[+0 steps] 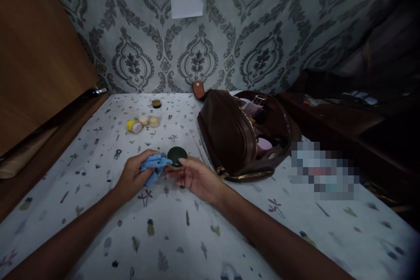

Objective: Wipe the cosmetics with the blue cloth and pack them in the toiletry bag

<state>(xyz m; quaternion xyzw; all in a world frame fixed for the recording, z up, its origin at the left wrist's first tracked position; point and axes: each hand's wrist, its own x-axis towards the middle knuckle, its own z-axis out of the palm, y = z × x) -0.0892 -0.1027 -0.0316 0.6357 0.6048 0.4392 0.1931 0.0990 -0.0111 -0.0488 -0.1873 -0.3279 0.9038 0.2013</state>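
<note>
My right hand (pixel 197 179) grips a small round jar (pixel 177 155) with a dark green lid, thumb on the lid's edge and fingers below. In my left hand (pixel 133 170) a crumpled blue cloth (pixel 153 167) is bunched between thumb and fingers, and its edge touches the jar's left side. Just to the right of my hands lies a brown toiletry bag (pixel 226 133), unzipped, with a pink-lidded container (pixel 264 145) and other cosmetics inside. The jar's underside is mostly hidden by my fingers.
Beyond my hands stand a yellow-and-white small bottle (pixel 134 126), two pale little jars (pixel 153 121) and a dark-topped jar (pixel 156 103). Wooden furniture (pixel 42 61) borders the patterned sheet (pixel 157 227) on the left. A blurred-out item (pixel 324 170) lies at right.
</note>
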